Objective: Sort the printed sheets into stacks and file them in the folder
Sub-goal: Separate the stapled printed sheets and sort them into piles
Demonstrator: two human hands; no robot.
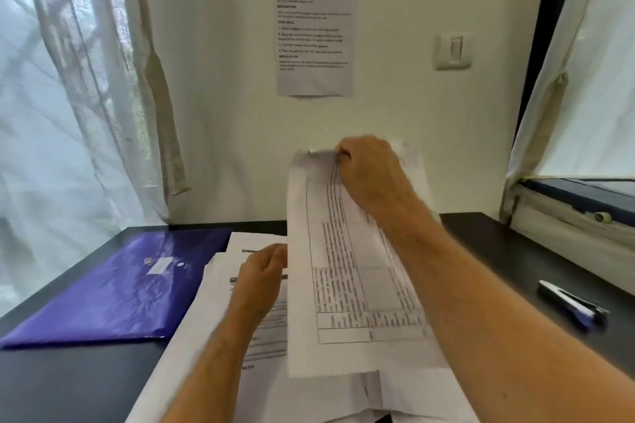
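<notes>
Two hands work over a loose pile of printed sheets point(220, 326) on the dark counter point(68, 385). The right hand point(371, 175) pinches the top edge of a sheet with a printed table point(347, 285), holding it lifted and tilted above the pile. The left hand point(261, 275), fingers curled, meets that sheet's left edge — whether it grips the edge I cannot tell. A purple folder point(120, 288) lies closed just left of the pile; a pen point(574, 306) lies to the right, well apart.
</notes>
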